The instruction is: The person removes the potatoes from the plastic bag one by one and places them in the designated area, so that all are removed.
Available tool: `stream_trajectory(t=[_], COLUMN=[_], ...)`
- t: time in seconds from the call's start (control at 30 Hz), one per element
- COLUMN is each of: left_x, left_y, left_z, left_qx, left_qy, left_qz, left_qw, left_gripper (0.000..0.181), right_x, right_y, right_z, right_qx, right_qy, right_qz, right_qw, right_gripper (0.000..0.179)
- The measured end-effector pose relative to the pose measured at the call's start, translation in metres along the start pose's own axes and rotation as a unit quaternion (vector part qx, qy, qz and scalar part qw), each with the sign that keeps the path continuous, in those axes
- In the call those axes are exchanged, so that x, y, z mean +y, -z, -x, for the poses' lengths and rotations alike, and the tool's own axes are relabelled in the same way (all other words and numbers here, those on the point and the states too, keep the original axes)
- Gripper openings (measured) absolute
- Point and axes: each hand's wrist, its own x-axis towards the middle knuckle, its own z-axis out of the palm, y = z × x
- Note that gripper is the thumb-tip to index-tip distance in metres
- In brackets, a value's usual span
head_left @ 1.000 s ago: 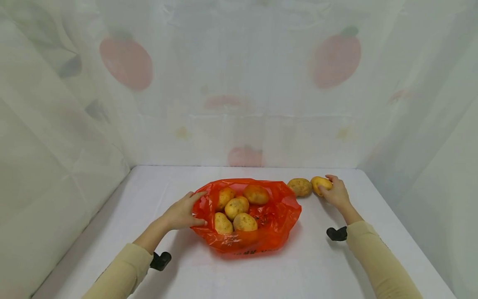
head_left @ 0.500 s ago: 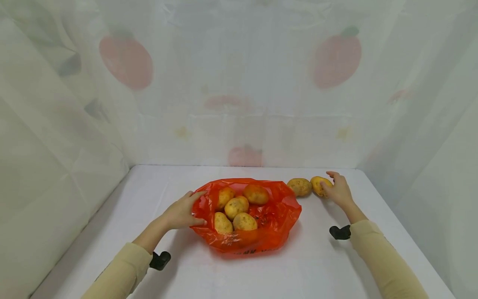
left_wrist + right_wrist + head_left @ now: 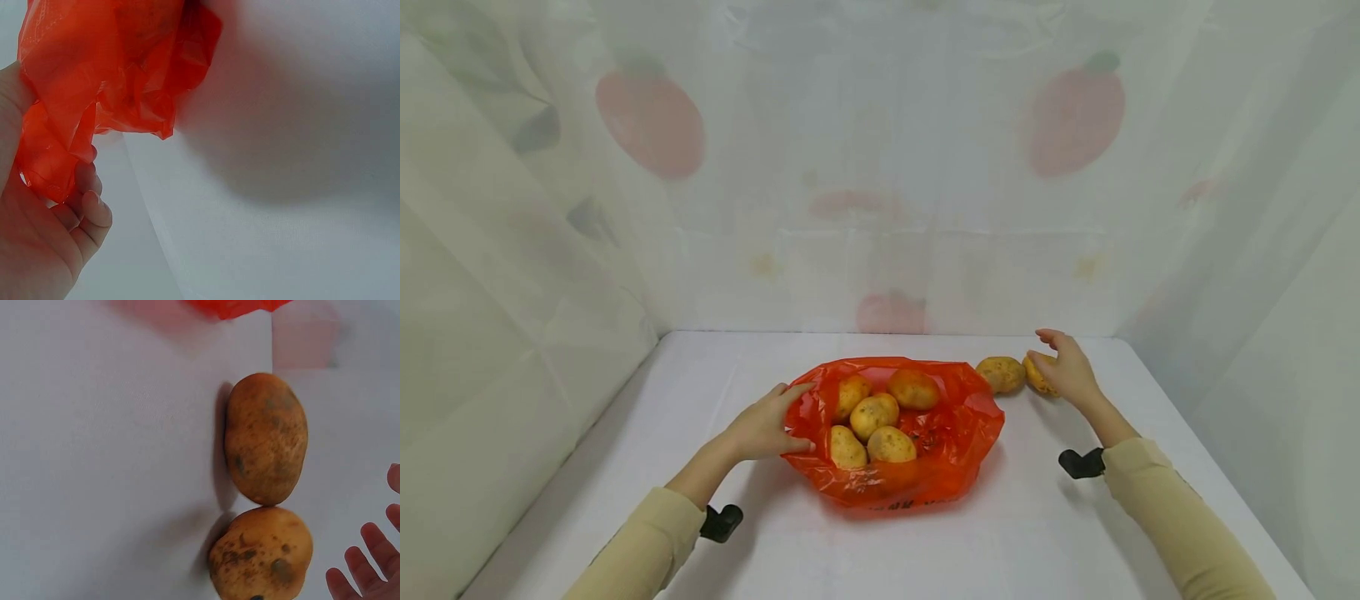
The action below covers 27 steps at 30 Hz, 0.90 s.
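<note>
A translucent red plastic bag lies with its mouth spread, several potatoes inside it. My left hand holds the bag's left edge; in the left wrist view, thumb and curled fingers have the red film between them. Two more potatoes lie side by side beyond the bag's right side, a left one and a right one. Over the right one hovers my right hand, fingers spread and nothing in them. In the right wrist view, its fingers are apart from both potatoes.
Everything rests on a white-covered table. A pale curtain with printed fruit stands behind the table's far edge, and pale sheets hang at both sides. Black wrist mounts stick out from the sleeves.
My right hand has let go of the right potato, lifted and shifted slightly left above it. That potato has stayed about where it was. The left hand and bag have not visibly moved.
</note>
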Motion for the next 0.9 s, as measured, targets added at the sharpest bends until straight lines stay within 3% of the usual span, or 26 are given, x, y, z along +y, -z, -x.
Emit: stream_trajectory(t=[0.4,0.9], left_x=[-0.001,0.000], left_y=[-0.001,-0.001], left_z=[0.000,0.000], left_qx=[0.011,0.009], left_qy=[-0.018,-0.010], left_qz=[-0.007,-0.007], left_qw=[0.9998,0.9999], left_gripper=[0.093,0.093], right_x=[-0.023,-0.061], right_y=[-0.001,-0.002], right_z=[0.001,0.009], right_qx=[-0.038,-0.085], right_qy=[0.023,0.076], right_qz=[-0.021,-0.058], right_qw=[0.9988,0.9918], right_gripper=[0.046,0.051])
